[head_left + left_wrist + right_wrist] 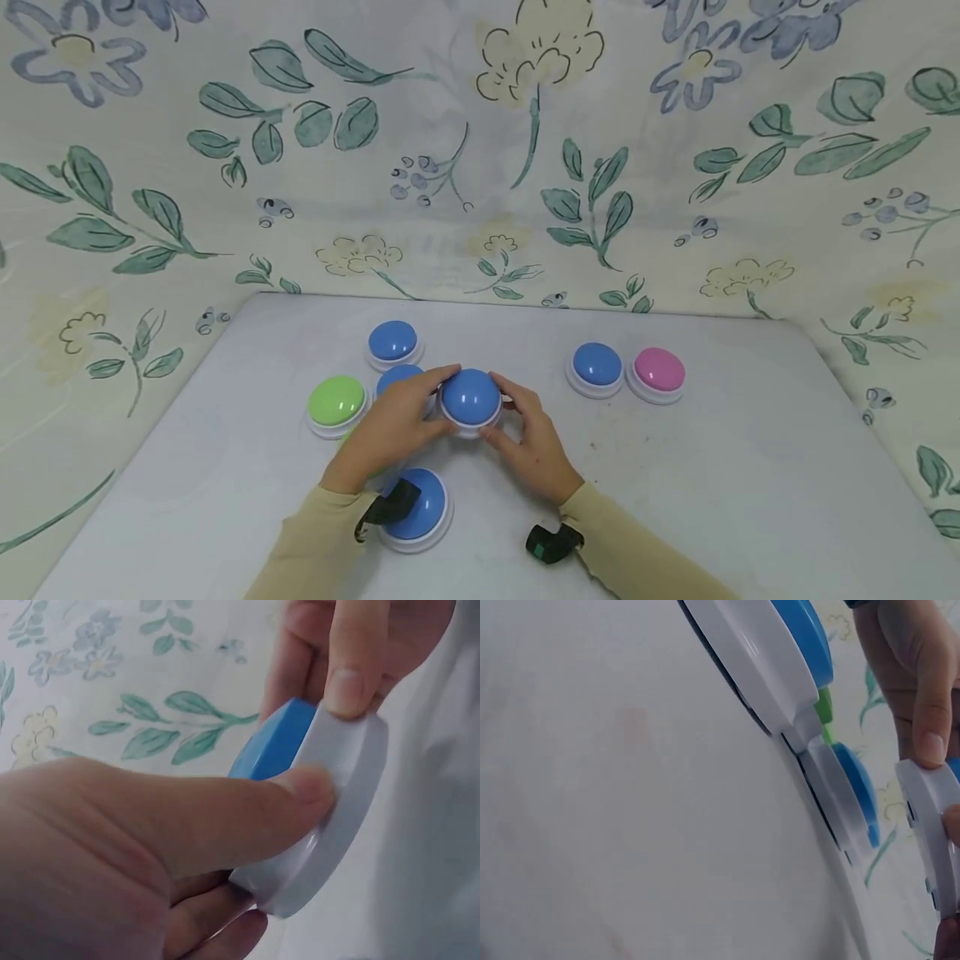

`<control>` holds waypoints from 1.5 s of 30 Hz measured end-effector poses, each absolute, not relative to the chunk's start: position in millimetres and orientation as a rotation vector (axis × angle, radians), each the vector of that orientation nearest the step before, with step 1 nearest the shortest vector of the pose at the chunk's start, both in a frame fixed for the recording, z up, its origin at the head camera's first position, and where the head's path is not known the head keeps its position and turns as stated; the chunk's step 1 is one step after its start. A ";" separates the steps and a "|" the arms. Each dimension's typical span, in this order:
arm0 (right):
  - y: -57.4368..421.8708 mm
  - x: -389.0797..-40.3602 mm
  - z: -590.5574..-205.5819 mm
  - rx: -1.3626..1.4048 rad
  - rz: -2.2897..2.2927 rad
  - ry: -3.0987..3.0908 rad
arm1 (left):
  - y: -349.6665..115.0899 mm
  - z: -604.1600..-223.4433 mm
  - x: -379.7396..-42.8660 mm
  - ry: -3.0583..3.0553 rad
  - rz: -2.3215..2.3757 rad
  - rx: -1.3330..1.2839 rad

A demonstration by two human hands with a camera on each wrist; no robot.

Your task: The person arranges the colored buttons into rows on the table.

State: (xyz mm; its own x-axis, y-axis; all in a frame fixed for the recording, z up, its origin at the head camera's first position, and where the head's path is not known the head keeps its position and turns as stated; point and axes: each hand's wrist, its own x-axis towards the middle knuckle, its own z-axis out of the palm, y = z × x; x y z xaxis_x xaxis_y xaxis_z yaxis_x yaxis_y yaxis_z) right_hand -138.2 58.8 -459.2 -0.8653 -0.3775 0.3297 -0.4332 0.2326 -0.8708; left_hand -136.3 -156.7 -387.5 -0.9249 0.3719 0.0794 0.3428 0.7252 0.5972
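Two hands, the left hand [384, 432] and the right hand [538, 450], pinch one blue button [470, 397] above the bench [690, 500], right of the green button [336, 401].
From where I stand, the step in hand looks like holding the piece steady between both grips; the next move, I'd judge, calls for keeping it level and, if it is to be put down, loosening both sides together. Thumbs and fingers press on the white base from opposite sides. Above that base sits a smooth, glossy dome; the right wrist view shows small dark gaps along its underside. The pink button [659, 369] stands well apart, far right of the green button.
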 end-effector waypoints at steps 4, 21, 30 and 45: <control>60.5 -139.8 -458.4 0.781 1.736 -2.451 | -149.6 -388.4 -135.4 2.884 0.996 0.532; 64.9 -150.2 -460.4 0.649 1.680 -2.331 | -113.4 -376.2 -143.5 3.033 0.972 0.482; 78.1 -158.5 -461.0 0.597 1.675 -2.338 | -90.4 -375.9 -151.1 3.054 1.007 0.444; 93.6 -168.2 -461.2 0.525 1.695 -2.294 | -62.3 -398.0 -165.7 3.038 1.223 0.347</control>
